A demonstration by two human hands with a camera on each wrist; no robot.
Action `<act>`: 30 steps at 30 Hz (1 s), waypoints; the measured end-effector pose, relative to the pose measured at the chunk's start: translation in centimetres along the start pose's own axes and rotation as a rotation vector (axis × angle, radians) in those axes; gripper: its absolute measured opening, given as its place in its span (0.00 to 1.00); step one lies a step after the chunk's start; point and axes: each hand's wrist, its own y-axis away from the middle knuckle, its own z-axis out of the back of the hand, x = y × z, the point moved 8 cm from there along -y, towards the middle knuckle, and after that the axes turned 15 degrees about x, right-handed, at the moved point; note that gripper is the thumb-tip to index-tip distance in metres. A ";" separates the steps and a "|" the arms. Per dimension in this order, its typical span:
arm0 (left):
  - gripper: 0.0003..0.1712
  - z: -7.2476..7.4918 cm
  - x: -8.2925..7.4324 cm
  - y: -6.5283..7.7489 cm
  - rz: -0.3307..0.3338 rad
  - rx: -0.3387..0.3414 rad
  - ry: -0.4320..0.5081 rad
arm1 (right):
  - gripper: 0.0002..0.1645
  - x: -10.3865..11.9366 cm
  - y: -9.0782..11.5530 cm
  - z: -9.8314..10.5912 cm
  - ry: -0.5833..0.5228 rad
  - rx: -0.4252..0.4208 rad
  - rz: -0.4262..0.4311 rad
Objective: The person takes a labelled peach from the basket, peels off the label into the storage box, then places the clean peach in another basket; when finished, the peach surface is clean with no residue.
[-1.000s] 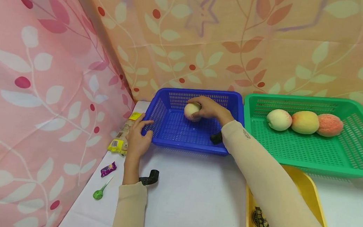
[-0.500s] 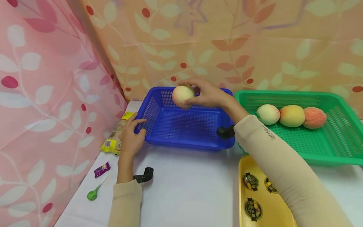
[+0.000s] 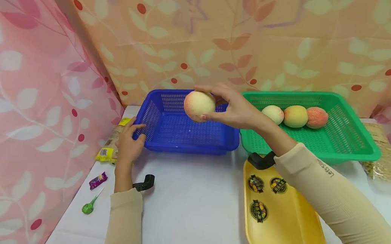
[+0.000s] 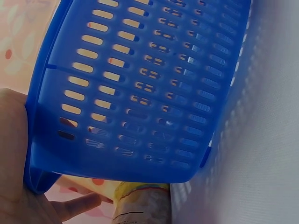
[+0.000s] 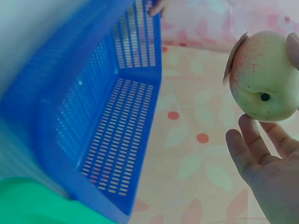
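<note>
My right hand (image 3: 234, 107) pinches a pale peach (image 3: 198, 105) with a pink blush, thumb below and fingers over the top. The peach is held up above the blue plastic basket (image 3: 181, 136), overlapping its back right part in the head view. In the right wrist view, a leaf and a dark stem hole show on the peach (image 5: 266, 79). My left hand (image 3: 129, 142) grips the left rim of the blue basket, one finger and the thumb reaching over it. The left wrist view shows that hand (image 4: 11, 154) right at the rim of the slotted basket wall (image 4: 135, 93).
A green basket (image 3: 346, 157) on the right holds three fruits (image 3: 295, 116) in a row. In front of it lies a yellow tray (image 3: 283, 230) with round stickers. A yellow-ended packet (image 3: 106, 151), purple candy (image 3: 98, 180) and green lollipop (image 3: 88, 208) lie at left; a clear bag (image 3: 383, 158) at right.
My right hand has lifted the peach up out of the blue basket and brought it nearer. The left hand stays at the basket rim. The head view has turned to the right.
</note>
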 end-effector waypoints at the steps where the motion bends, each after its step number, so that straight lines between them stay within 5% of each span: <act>1: 0.23 0.2 0.0 0.0 0.002 0.003 -0.002 | 0.41 0.2 0.4 -0.4 0.009 0.003 0.001; 11: 0.24 1.1 0.1 0.1 0.011 0.025 -0.015 | 0.38 0.8 4.0 -5.5 0.156 0.146 0.033; 21: 0.24 1.0 0.0 0.2 0.030 0.050 -0.004 | 0.36 -1.7 5.8 -10.8 0.179 0.370 -0.015; 30: 0.24 0.2 -0.4 0.2 0.035 0.080 -0.002 | 0.36 -3.0 6.5 -13.3 0.248 0.469 -0.004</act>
